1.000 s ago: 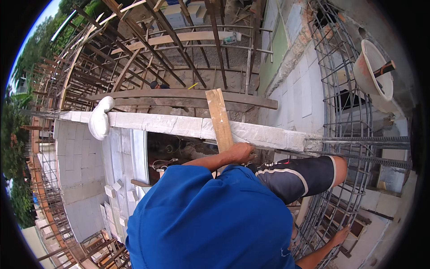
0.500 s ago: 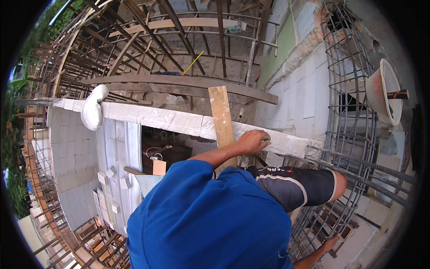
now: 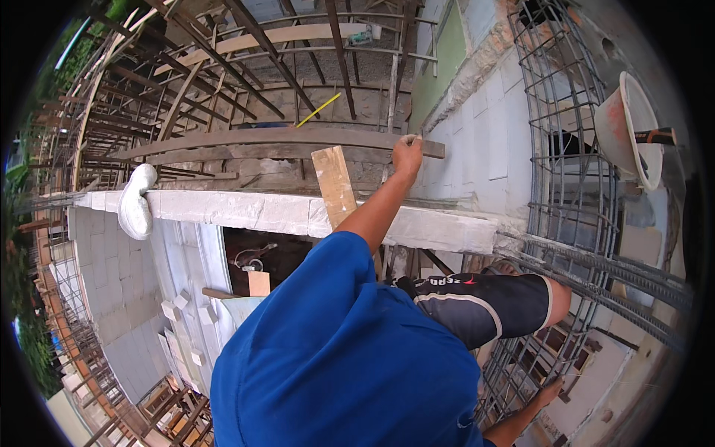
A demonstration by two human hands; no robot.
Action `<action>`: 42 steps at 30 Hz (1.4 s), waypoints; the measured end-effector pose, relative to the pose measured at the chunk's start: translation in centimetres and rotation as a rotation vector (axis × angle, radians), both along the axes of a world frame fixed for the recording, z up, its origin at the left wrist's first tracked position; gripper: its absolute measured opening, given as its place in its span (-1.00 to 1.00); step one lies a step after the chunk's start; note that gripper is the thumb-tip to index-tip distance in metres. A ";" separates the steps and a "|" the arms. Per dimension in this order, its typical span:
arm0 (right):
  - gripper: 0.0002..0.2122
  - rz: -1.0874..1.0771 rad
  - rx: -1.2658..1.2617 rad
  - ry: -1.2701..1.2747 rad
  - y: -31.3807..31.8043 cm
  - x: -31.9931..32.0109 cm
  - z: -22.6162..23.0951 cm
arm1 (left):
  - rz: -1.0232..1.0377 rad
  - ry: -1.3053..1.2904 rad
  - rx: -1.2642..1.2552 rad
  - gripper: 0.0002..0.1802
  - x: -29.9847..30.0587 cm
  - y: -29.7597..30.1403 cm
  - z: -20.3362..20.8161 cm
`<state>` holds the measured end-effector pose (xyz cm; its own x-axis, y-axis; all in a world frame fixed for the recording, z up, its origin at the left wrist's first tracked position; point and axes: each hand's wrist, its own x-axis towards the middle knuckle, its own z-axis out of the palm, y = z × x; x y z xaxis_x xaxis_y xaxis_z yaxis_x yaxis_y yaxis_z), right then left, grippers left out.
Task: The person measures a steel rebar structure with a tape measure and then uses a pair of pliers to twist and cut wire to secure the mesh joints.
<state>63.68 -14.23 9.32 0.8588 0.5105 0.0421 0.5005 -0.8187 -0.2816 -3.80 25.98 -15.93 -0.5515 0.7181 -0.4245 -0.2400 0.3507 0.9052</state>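
Note:
Over the far side of the narrow white block wall point(image 3: 439, 229), my left hand point(image 3: 407, 155) reaches out with its fingers pinched together. It appears in front of the right end of a long weathered plank point(image 3: 298, 137); whether they touch, and what the fingers hold, I cannot make out. Beneath my left forearm, a short wooden board point(image 3: 334, 179) stands up beside the wall. Low on the right, my right hand point(image 3: 550, 392) is by a rebar cage point(image 3: 514, 372), fingers curled; anything in them is too small to name.
A white twisted bundle point(image 3: 136, 201) hangs over the wall's left part. To the right stand a tall rebar cage point(image 3: 570, 112) and a pale bucket point(image 3: 629, 130) with a dark-and-orange handle point(image 3: 655, 136). Timber props point(image 3: 339, 59) crowd the drop beyond the wall; a dark opening point(image 3: 275, 257) lies below.
My left hand has left the top of the block wall and moved up and away, over its far side. The view has shifted slightly. My right hand stays low by the rebar.

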 end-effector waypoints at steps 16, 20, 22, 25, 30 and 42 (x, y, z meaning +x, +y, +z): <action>-0.30 -0.004 0.111 0.019 -1.1 2.1 -0.2 | 0.207 0.154 -0.309 -0.31 0.0 7.7 -11.0; -0.31 -0.014 0.189 -0.042 -1.5 1.8 -1.3 | 0.120 0.282 -0.313 -0.19 0.9 7.6 -9.9; -0.25 -0.061 0.046 0.031 -2.0 2.4 -0.7 | 0.057 0.398 -0.319 -0.14 1.4 7.4 -7.6; -0.27 -0.096 0.072 0.064 -1.4 1.8 -0.8 | 0.049 0.426 -0.359 -0.01 1.2 7.4 -7.1; -0.28 -0.018 0.170 -0.007 -1.0 0.3 -0.3 | 0.041 0.499 -0.278 0.16 0.9 7.4 -9.0; -0.30 -0.125 0.194 0.134 -1.5 0.3 0.3 | -0.154 0.627 -0.156 0.25 4.3 12.3 -6.6</action>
<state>64.01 -15.76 9.63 0.9191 0.3940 0.0102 0.3467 -0.7960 -0.4962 0.54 38.23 -22.53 -0.6241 0.7645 -0.1614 0.3792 0.4769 0.7930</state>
